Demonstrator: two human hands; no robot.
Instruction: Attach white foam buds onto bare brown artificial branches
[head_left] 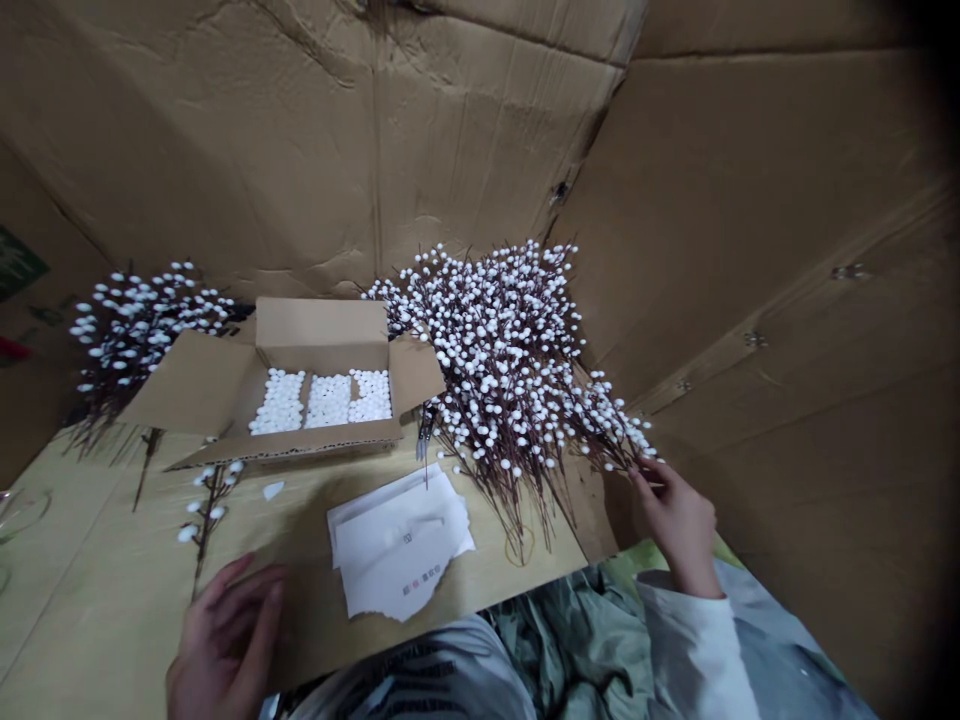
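My left hand point(225, 640) lies flat and open on the cardboard work surface point(97, 590), holding nothing, just below a single twig with white buds point(206, 505). My right hand point(679, 520) reaches to the right edge of a big pile of dark branches with white buds point(510, 370), its fingers closing on the tip of one branch point(626, 450). An open cardboard box point(300, 385) with rows of white beads point(326, 400) stands between the two hands, further back.
White paper sheets point(401, 550) lie in front of the box. A second bunch of budded branches point(139, 330) rests at the back left. Cardboard walls point(750, 250) enclose the back and right. A glass rim point(19, 510) shows at far left.
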